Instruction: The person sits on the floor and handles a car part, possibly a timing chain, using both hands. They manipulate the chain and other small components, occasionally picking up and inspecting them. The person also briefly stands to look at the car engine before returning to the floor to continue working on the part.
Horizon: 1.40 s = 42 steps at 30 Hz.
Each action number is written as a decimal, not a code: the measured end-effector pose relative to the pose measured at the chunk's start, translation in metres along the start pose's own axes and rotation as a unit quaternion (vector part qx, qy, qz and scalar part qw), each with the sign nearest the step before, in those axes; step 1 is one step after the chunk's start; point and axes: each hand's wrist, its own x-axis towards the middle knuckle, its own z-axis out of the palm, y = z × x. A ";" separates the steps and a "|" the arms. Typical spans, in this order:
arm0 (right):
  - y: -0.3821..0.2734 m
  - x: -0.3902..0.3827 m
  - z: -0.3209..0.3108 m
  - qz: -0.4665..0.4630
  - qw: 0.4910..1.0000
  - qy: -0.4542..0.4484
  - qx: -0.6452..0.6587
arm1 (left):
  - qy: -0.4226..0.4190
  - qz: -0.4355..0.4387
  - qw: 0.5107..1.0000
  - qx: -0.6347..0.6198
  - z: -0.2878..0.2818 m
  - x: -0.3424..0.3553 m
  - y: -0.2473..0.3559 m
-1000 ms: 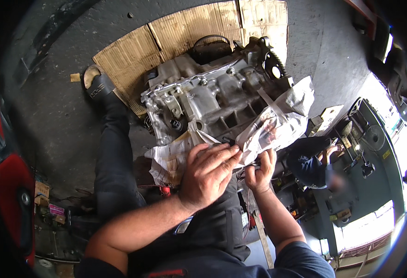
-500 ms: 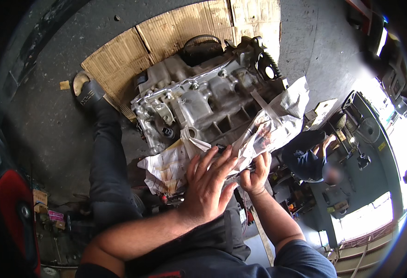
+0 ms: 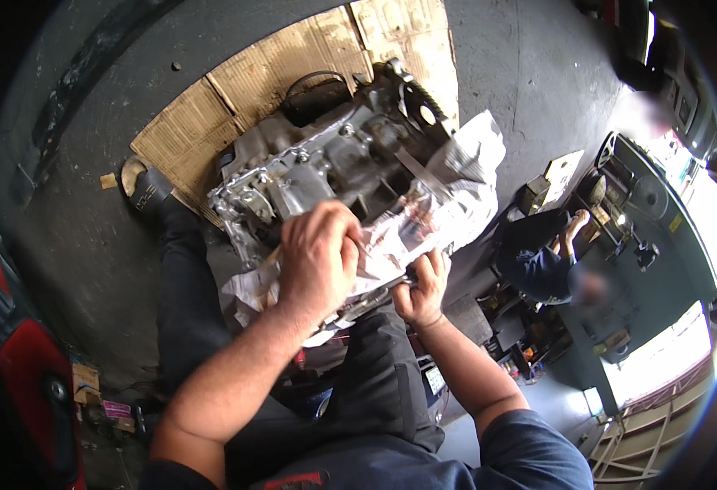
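A grey metal engine block (image 3: 309,181) lies with its cast housing and toothed wheel facing up. Crumpled, stained white paper (image 3: 465,167) covers its near side. Over the paper, my left hand (image 3: 319,260) is curled closed with the knuckles up; whatever is in its fingers is hidden beneath it. My right hand (image 3: 424,290) is bent closed at the block's near edge, where paper and a metal rim meet. Which of these its fingers grip cannot be made out.
Beneath the engine, a cardboard sheet (image 3: 293,59) lies on the dark floor (image 3: 89,245). My shoe (image 3: 150,189) rests by its left edge. A co-worker (image 3: 538,253) bends over at the right, near a grey-green bench (image 3: 669,269). A red and black object (image 3: 40,400) stands at lower left.
My left hand, flat with fingers outstretched before, has curled closed and shifted left and up over the paper. My right hand stays at the near edge. The whole view has shifted slightly.
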 end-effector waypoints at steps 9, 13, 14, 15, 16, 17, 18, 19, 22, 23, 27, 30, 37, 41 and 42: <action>-0.007 -0.002 -0.002 0.056 0.996 0.056 0.032 | -0.136 0.028 0.977 0.162 -0.008 -0.004 0.020; -0.011 -0.008 0.002 0.083 0.990 0.108 0.045 | -0.185 0.063 0.888 0.416 0.012 0.004 0.044; -0.009 -0.009 0.004 0.084 0.988 0.118 0.063 | -0.197 0.051 0.892 0.403 0.013 0.007 0.048; -0.007 -0.012 0.007 0.082 0.986 0.122 0.084 | -0.200 0.019 0.894 0.400 0.013 0.009 0.051; -0.006 -0.014 0.010 0.079 0.981 0.149 0.100 | -0.203 -0.012 0.886 0.417 0.012 0.009 0.055; -0.003 -0.015 0.013 0.075 0.975 0.177 0.114 | -0.193 0.012 0.858 0.476 0.014 0.009 0.061; -0.002 -0.018 0.016 0.079 0.971 0.179 0.137 | -0.129 0.100 0.841 0.515 0.022 0.005 0.067; -0.002 -0.022 0.017 0.079 0.962 0.198 0.172 | -0.078 0.114 0.808 0.573 0.032 0.001 0.075; -0.005 -0.042 0.018 0.104 0.935 0.221 0.256 | -0.073 0.287 0.825 0.482 0.093 0.003 0.119; -0.006 -0.054 0.018 0.115 0.930 0.223 0.269 | -0.104 0.316 0.806 0.489 0.121 0.004 0.134; 0.001 -0.107 0.019 0.177 0.848 0.261 0.427 | -0.201 0.391 0.671 0.598 0.238 0.025 0.155; 0.026 -0.130 0.032 0.249 0.792 0.277 0.483 | -0.301 0.347 0.509 0.728 0.292 0.046 0.151; 0.063 -0.141 0.069 0.373 0.687 0.135 0.608 | -0.494 0.416 0.433 0.629 0.284 0.051 0.164; 0.060 -0.139 0.071 0.341 0.676 0.090 0.647 | -0.465 0.437 0.441 0.631 0.266 0.044 0.170; 0.059 -0.138 0.071 0.333 0.674 0.085 0.654 | -0.454 0.419 0.467 0.633 0.265 0.043 0.168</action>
